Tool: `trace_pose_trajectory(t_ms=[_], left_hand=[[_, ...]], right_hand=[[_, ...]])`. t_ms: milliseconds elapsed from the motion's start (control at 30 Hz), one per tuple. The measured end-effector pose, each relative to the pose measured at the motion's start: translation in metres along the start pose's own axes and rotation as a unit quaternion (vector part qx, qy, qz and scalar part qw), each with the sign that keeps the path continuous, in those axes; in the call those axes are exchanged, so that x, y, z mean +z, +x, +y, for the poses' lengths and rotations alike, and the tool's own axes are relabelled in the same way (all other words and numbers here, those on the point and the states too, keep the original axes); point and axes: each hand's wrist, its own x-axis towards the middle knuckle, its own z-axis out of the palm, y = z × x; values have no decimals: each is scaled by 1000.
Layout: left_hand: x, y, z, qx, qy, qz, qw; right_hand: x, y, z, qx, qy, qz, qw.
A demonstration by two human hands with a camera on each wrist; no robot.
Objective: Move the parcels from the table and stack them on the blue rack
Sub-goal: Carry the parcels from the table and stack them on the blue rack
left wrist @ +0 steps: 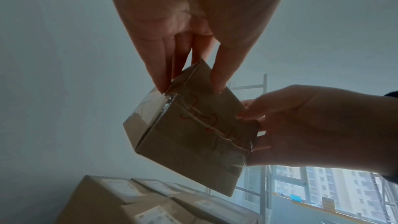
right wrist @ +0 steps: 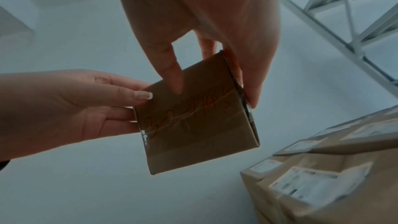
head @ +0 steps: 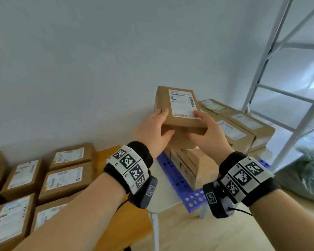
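A brown cardboard parcel [head: 178, 107] with a white shipping label is held up in the air by both hands. My left hand [head: 156, 127] grips its near left corner, thumb on top and fingers underneath. My right hand [head: 205, 131] grips the near right corner the same way. The wrist views show the parcel's taped underside [left wrist: 193, 134] [right wrist: 198, 117] with red writing. The parcel hangs above stacked parcels [head: 241, 127] on the blue rack [head: 178, 180]. Several more labelled parcels [head: 65, 178] lie on the wooden table [head: 123, 225] at lower left.
A white metal shelf frame [head: 286, 84] stands at the right, close behind the stack. A bare white wall is behind everything. A grey-green bag [head: 308, 176] lies at far right. A white stool [head: 163, 201] stands between the table and the rack.
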Motion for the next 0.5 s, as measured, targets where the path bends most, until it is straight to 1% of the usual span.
trace_pose_trajectory(t_ms=[100, 167, 267, 500], left_hand=[[19, 28, 18, 12, -9, -15, 1000], [30, 49, 27, 19, -10, -21, 1000], [48, 91, 35, 30, -14, -20, 999], [94, 206, 40, 13, -28, -25, 999]], right_hand=[[-28, 21, 12, 32, 36, 15, 999], [-43, 41, 20, 43, 37, 22, 998], [-62, 85, 34, 49, 26, 28, 998], [-94, 195, 69, 62, -16, 32, 997]])
